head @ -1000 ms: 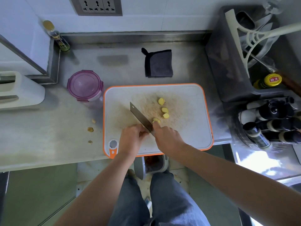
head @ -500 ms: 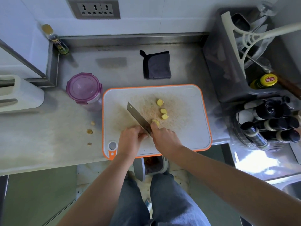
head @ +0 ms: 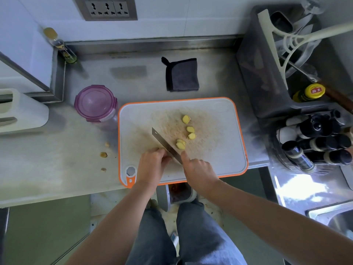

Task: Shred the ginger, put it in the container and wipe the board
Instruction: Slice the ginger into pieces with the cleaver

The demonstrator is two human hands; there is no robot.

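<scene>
An orange-rimmed white cutting board (head: 219, 150) lies at the counter's front edge. My right hand (head: 198, 169) grips the handle of a cleaver (head: 164, 142) whose blade slants across the board. My left hand (head: 151, 165) sits curled against the blade's left face, holding down a ginger piece that its fingers hide. Fresh ginger slices (head: 181, 144) lean on the blade's right side. Three more slices (head: 190, 129) lie farther back. A container with a purple lid (head: 95, 103), lid on, stands left of the board. A folded dark cloth (head: 182, 75) lies behind the board.
Ginger scraps (head: 103, 154) dot the counter left of the board. A white knife block (head: 19, 111) sits at far left. A grey dish rack (head: 267, 83) and a rack of sauce bottles (head: 315, 142) crowd the right side, with a sink (head: 340, 220) beyond.
One more slice now lies beside the blade's right face. Both hands stay at the board's front, and the cleaver has shifted only slightly.
</scene>
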